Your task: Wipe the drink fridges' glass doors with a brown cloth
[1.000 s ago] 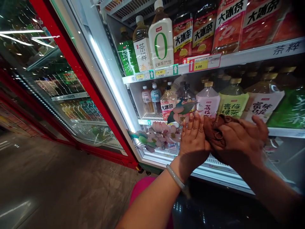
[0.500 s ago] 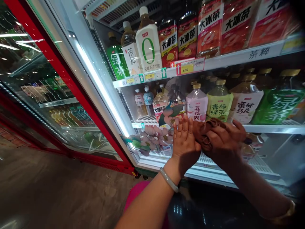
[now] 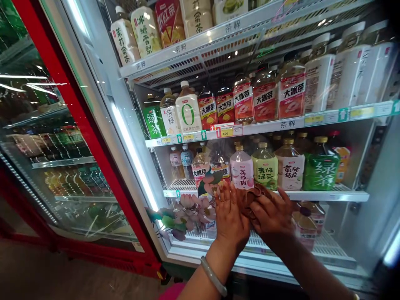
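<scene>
My left hand (image 3: 230, 223) is stretched flat with its fingers pointing up, laid against the clear glass in front of the drinks shelves. A pale bangle (image 3: 213, 276) circles that wrist. Bunched in my right hand (image 3: 271, 211) is a brown cloth (image 3: 246, 199), pressed to the same glass just right of my left fingers. My right fingers curl over the cloth, partly hiding it. Left of my hands, a pink flower decal (image 3: 189, 206) with green leaves appears on the glass.
Behind the glass, tea bottles line several shelves, among them a pink-labelled bottle (image 3: 241, 171) and a green-labelled bottle (image 3: 321, 164). A red door frame (image 3: 103, 141) slants down on the left, beside another stocked cooler. Grey floor (image 3: 28, 271) shows at lower left.
My view has tilted up and back, so a higher shelf and more bottles on the right now show. Against the glass, both hands and the cloth stay in nearly the same place.
</scene>
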`<state>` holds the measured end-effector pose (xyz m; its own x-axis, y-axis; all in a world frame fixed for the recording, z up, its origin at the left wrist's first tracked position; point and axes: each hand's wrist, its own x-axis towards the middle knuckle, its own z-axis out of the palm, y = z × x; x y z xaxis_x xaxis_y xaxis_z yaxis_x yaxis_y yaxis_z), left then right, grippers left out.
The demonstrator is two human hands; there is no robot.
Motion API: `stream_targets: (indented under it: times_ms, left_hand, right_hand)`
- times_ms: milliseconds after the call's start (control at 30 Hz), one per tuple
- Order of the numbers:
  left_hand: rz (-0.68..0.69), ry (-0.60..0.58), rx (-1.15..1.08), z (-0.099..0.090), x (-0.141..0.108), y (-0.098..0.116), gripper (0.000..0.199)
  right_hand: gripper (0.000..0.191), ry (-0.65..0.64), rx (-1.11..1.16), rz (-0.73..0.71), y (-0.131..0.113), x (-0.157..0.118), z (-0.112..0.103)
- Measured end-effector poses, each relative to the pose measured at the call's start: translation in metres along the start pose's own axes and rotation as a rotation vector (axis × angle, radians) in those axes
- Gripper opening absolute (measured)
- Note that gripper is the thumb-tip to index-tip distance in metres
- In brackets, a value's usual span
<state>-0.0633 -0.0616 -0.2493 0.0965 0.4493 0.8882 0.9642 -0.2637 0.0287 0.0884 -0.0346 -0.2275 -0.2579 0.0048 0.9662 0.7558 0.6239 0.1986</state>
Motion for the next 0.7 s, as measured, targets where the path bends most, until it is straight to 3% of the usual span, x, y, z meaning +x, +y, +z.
stream_targets:
  times_ms: [100,233,300,467,533,633,700]
  left_hand:
    - [0.004,0.004,0.011,-0.001,0.003,0.005,0.100]
    - [0.083,0.013,0.020,0.000,0.005,0.013,0.100]
    - [0.120,0.004,0.005,0.002,0.004,0.017,0.103]
    - [0.141,-0.067,0.001,0.009,-0.001,0.018,0.094]
    - [0.128,-0.108,0.009,0.009,-0.001,0.017,0.092]
    - [0.136,-0.173,-0.011,0.005,0.000,0.019,0.097]
    - [0.141,-0.228,-0.026,0.002,0.002,0.021,0.100]
  right_hand:
    - [0.024,-0.002,0.003,0.037,0.021,0.011,-0.014]
    - [0.031,0.128,-0.137,0.257,0.065,0.019,-0.030]
    - [0.031,0.161,-0.148,0.314,0.067,0.013,-0.027]
    - [0.025,0.099,-0.005,0.137,0.022,-0.009,-0.005]
    - [0.023,0.075,0.041,0.118,0.017,-0.008,-0.006]
    - [0.019,-0.004,-0.002,0.080,0.044,0.000,-0.023]
    - [0.020,0.070,-0.123,0.171,0.072,0.004,-0.032]
